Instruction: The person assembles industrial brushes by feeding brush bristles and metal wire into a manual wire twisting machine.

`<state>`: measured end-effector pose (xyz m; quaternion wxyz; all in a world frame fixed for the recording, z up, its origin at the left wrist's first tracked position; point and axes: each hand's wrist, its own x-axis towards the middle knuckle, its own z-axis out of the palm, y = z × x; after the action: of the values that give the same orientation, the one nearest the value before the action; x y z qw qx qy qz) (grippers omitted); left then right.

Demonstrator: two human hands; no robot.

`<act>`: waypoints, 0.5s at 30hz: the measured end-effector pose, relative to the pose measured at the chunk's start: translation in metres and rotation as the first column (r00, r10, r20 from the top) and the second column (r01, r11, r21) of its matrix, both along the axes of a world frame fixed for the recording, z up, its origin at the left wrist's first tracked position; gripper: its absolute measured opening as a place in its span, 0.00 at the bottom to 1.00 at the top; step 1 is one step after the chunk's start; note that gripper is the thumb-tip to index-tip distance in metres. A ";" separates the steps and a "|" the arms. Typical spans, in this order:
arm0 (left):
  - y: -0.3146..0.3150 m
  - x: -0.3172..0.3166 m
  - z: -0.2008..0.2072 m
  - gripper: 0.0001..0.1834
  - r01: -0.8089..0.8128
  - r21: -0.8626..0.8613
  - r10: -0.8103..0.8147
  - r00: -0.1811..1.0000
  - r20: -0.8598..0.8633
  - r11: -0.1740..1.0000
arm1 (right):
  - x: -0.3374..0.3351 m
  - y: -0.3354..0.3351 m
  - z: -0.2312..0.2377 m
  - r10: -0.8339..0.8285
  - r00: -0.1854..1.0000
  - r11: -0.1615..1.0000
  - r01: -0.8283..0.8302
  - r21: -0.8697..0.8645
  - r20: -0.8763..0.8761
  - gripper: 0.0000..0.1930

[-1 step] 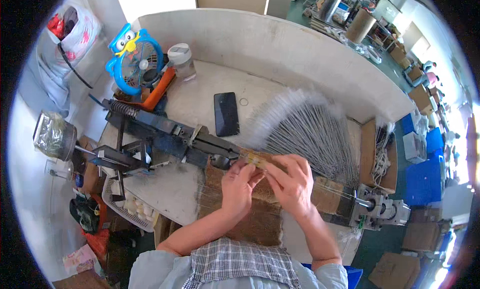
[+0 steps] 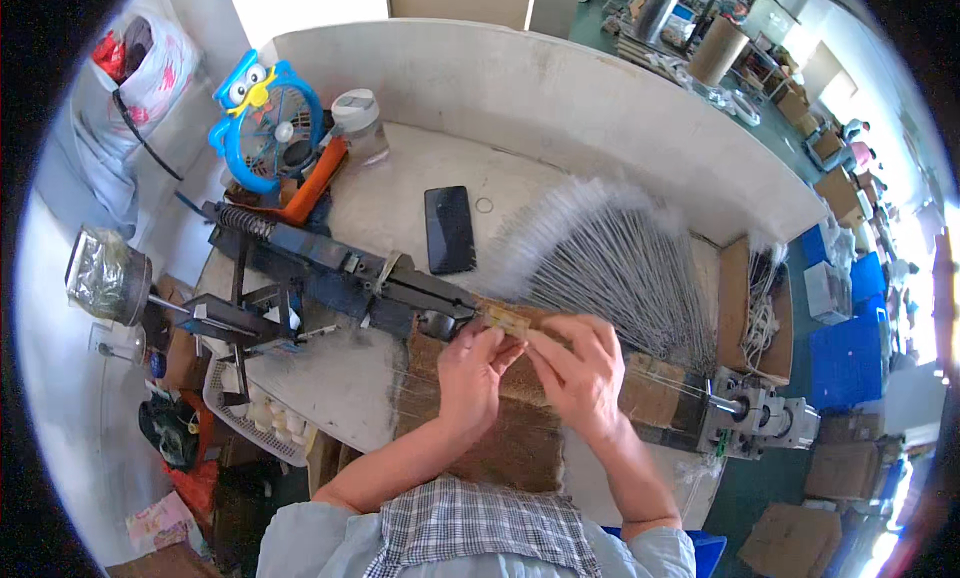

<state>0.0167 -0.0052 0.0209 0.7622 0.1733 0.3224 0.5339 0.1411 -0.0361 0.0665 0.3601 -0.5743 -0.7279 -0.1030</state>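
In the head view, both hands meet at the centre of the frame over a flat brown fibre mat (image 2: 500, 448) that covers the near edge of the pale worktable (image 2: 400, 193). The left hand (image 2: 472, 370) has its fingers curled in, and its fingertips pinch the near end of a small tan wad of fibre (image 2: 507, 324). The right hand (image 2: 583, 370) is bent the same way, its thumb and forefinger closed on the same wad from the right. The wad sits just at the nose of a long dark metal twisting machine (image 2: 335, 270) that runs from the left of the frame to the centre. Thin wires (image 2: 668, 380) stretch from the hands to a grey motor block (image 2: 757, 418) at the lower right.

Just above the hands, a fan of finished wire-stemmed brushes with white bristle tips (image 2: 610, 253) fills the centre right, so a good many look already made. The piece in hand looks unfinished: loose fibre is being set at the machine, with nothing twisted yet. Whether more raw wire is waiting I cannot tell.

Further off lie a black phone (image 2: 449, 228) at upper centre, a blue owl-shaped desk fan (image 2: 266, 118) at upper left, and a white-lidded jar (image 2: 357, 125) beside it.
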 end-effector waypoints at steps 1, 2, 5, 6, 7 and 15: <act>0.001 -0.001 0.004 0.10 0.000 -0.019 0.000 1.000 0.012 1.000 | -0.003 -0.005 -0.002 0.008 0.997 1.000 -0.008 -0.001 -0.073 0.10; 0.002 -0.002 0.004 0.10 0.005 -0.016 -0.005 1.000 0.015 1.000 | -0.006 -0.008 -0.004 0.017 0.989 1.000 -0.017 0.000 -0.146 0.10; 0.003 -0.006 0.004 0.12 0.084 -0.019 -0.085 0.996 -0.017 0.996 | -0.021 -0.015 -0.020 0.072 0.841 0.926 -0.256 -0.278 -0.537 0.12; 0.002 -0.006 0.002 0.13 0.087 -0.046 -0.086 0.996 0.008 0.995 | -0.028 -0.014 -0.024 0.025 0.732 0.870 -0.352 -0.346 -0.681 0.15; 0.002 -0.006 0.000 0.15 0.089 -0.073 -0.087 0.996 0.033 0.993 | -0.028 -0.011 -0.030 -0.012 0.671 0.820 -0.418 -0.392 -0.741 0.17; -0.001 -0.005 0.008 0.14 0.146 -0.183 -0.121 0.983 0.139 0.972 | -0.020 -0.017 -0.024 -0.096 0.667 0.823 -0.364 -0.436 -0.739 0.18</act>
<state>0.0117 -0.0065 0.0290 0.8285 0.0860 0.3109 0.4577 0.1206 -0.0534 0.0427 0.4469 -0.5862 -0.5604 0.3776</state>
